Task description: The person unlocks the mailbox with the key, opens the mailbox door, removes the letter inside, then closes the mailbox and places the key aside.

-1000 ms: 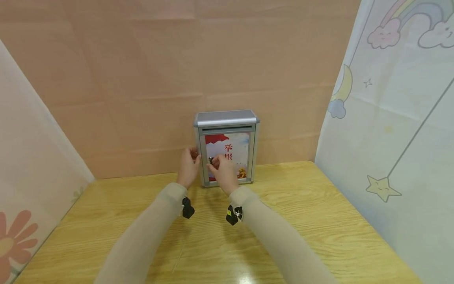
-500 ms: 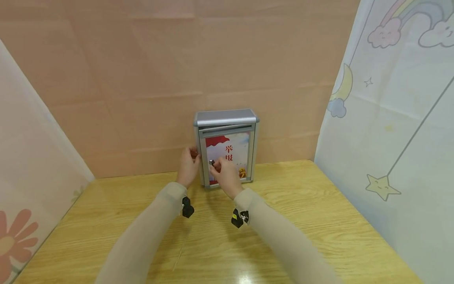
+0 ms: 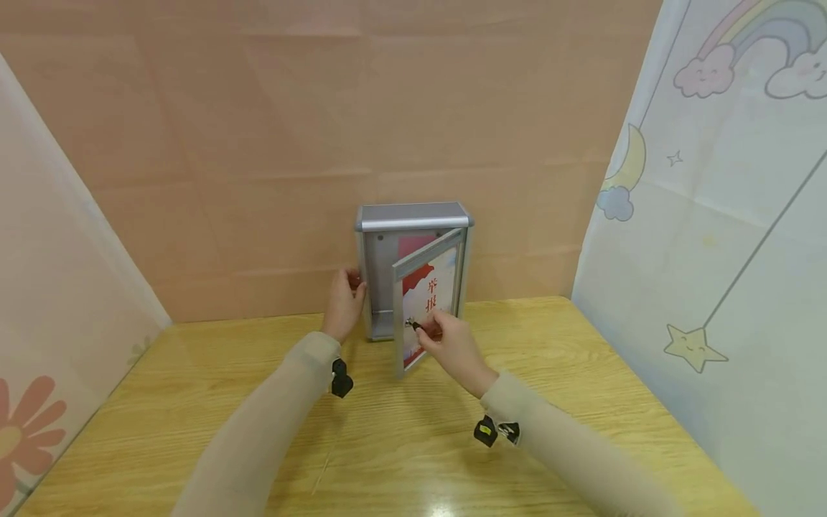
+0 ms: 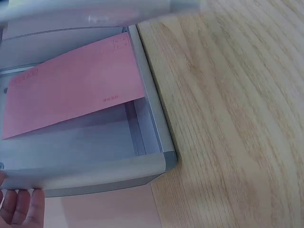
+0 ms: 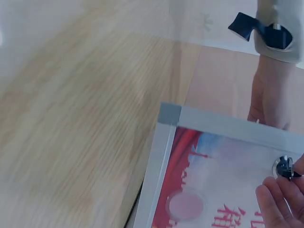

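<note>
- Right hand (image 3: 455, 350): thumb and fingers pinch a small black-headed key (image 3: 416, 326), which sits in the round metal lock (image 5: 284, 167) near the door's free edge.
- Left hand (image 3: 342, 307): fingers bent against the outer left wall of the box, thumb at its front edge; it appears to grip that edge, though the palm is hidden from where I stand.
- Picture-faced door with a grey metal frame (image 3: 421, 296): swung out towards the person on its right-hand side, its free edge angled left, standing between the right hand and the box's interior.
- Flat pink paper envelope (image 4: 76, 85): inside the box, slightly tilted, its long axis running roughly up and down; it lies ahead of both hands. The left hand, beside the uncovered left half of the opening, has the nearer unobstructed side.
- Upright silver-grey metal box (image 3: 413, 212): straight ahead of the person, long axis vertical, at the rear of the pale wood-grained table (image 3: 194, 416), before a peach backdrop (image 3: 258, 143).
- Change from the earlier frame: the door, then barely ajar at the top, now stands wide; the right hand has come rightward and closer to the person; envelope and interior have come into sight; the left hand keeps its place.
</note>
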The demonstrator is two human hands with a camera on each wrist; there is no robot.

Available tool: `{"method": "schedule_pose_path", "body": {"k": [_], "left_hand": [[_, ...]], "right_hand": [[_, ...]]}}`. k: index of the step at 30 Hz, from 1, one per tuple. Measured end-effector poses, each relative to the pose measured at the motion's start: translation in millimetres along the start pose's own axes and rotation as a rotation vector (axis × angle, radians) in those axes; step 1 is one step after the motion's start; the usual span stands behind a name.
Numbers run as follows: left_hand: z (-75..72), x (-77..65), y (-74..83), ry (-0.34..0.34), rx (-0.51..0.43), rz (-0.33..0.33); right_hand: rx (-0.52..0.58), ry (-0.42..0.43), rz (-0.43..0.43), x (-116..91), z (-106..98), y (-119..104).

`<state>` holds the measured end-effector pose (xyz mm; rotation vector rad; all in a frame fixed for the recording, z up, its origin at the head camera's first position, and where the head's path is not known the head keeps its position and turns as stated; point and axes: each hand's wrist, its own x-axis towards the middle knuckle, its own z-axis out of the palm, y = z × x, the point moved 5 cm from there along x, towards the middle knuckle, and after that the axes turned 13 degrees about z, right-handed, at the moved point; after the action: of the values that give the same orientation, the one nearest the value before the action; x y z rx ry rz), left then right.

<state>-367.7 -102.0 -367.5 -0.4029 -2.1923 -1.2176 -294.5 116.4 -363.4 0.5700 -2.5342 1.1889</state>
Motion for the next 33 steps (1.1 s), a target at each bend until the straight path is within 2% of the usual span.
{"method": "schedule_pose_path", "body": {"k": [6,10,18,27,33], "left_hand": [[0.7,-0.4,1.0,-0.009,0.009,-0.015],[0.8,-1.3,2.7,-0.02,0.007,-0.028],[-0.3,-1.7,4.6,-0.016,0.022,-0.018],[1.6,-0.1,0.0,0.003,0.044,0.002],[2.0,1.0,-1.8,0.002,0.044,0.0]], "right_hand": [[-0.018,-0.06,0.022,-19,-32,19],[-0.042,-0.089,-0.013,-28,-55,33],[-0.005,-0.119,-0.015,-27,-90,65],[0.043,-0.196,0.079,-20,-111,96],[0.072,-0.229,0.103,-17,-115,100]]}}
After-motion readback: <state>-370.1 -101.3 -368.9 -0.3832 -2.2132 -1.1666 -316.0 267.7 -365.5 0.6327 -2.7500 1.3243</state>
